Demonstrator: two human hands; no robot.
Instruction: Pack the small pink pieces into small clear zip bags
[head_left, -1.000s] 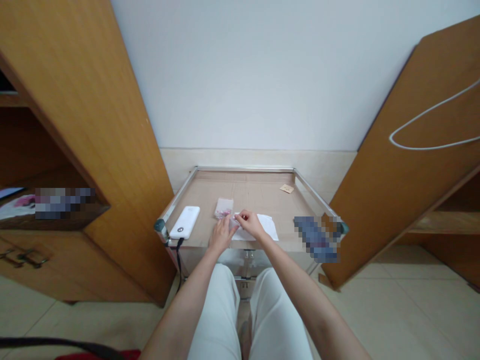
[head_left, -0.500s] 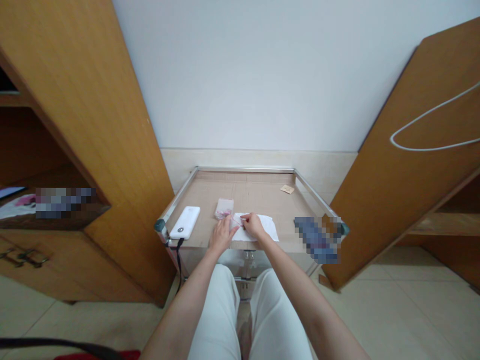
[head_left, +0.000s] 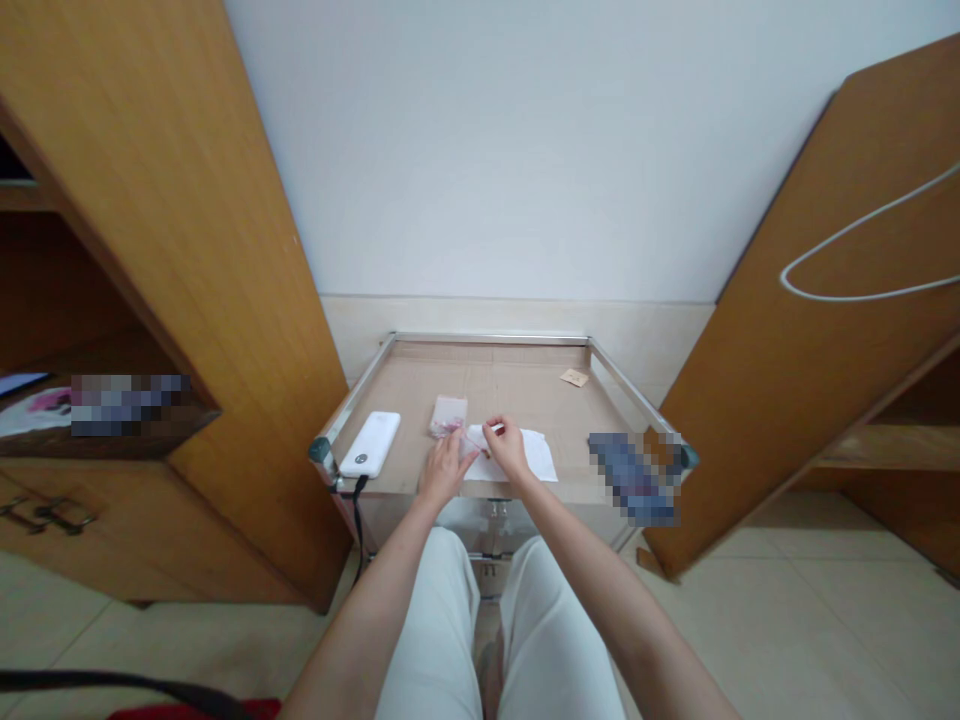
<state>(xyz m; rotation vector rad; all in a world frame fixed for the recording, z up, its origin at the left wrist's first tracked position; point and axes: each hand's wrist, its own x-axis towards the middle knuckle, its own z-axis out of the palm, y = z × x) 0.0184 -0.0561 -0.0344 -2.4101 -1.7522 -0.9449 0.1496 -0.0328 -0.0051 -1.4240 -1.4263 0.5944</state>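
Head view: our right hand (head_left: 508,447) pinches low over the white paper sheet (head_left: 534,456), grip together, held item unclear; our left hand (head_left: 448,470) open, near the clear bag (head_left: 448,416).

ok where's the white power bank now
In the head view, the white power bank lies at the front left of the metal-framed cart top, just left of the person's left hand, its black cable hanging over the front edge.

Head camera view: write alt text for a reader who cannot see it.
Two bare hands work over a white paper sheet: the right hand pinches its fingers, and the left hand lies open beside a small clear packet with pink contents. They are on a cardboard-lined, steel-framed cart, with a white device to the left.
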